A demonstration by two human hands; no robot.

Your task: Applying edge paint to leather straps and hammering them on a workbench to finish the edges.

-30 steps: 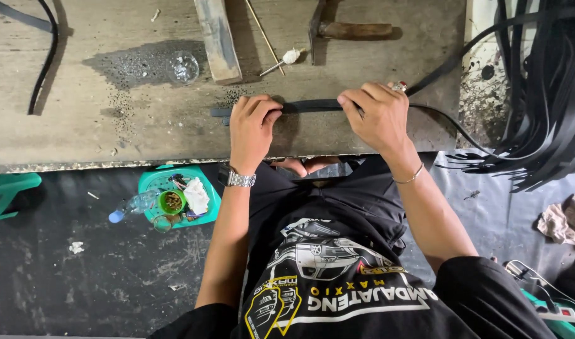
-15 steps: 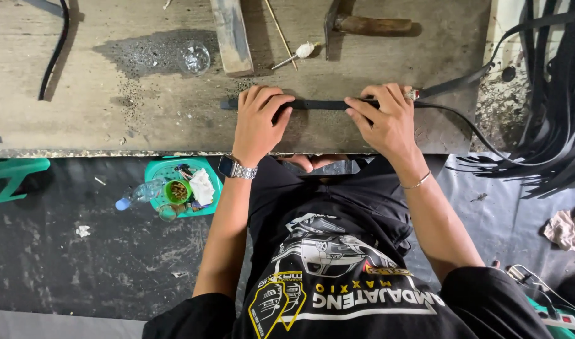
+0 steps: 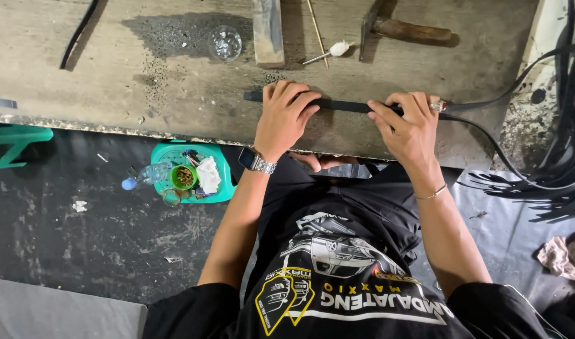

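A long black strip (image 3: pixel 344 105) lies flat along the near part of a worn wooden bench (image 3: pixel 143 88). My left hand (image 3: pixel 285 119) presses down on its left part, fingers curled over it, with a metal watch on the wrist. My right hand (image 3: pixel 408 125) grips the strip further right, thumb and fingers closed around it, a thin bracelet on the wrist. The strip's short end (image 3: pixel 253 96) sticks out left of my left hand. To the right the strip runs off the bench toward a bundle of black strips (image 3: pixel 564 157).
On the bench stand a small glass cup (image 3: pixel 225 43), a wooden block (image 3: pixel 268 31), a thin stick with a white tip (image 3: pixel 328 51) and a wooden-handled hammer (image 3: pixel 406 29). A green stool (image 3: pixel 187 172) with a bottle and cups sits on the dark floor. A rag (image 3: pixel 567 257) lies at right.
The view has shifted a little. Both hands stay on the strip in nearly the same places.
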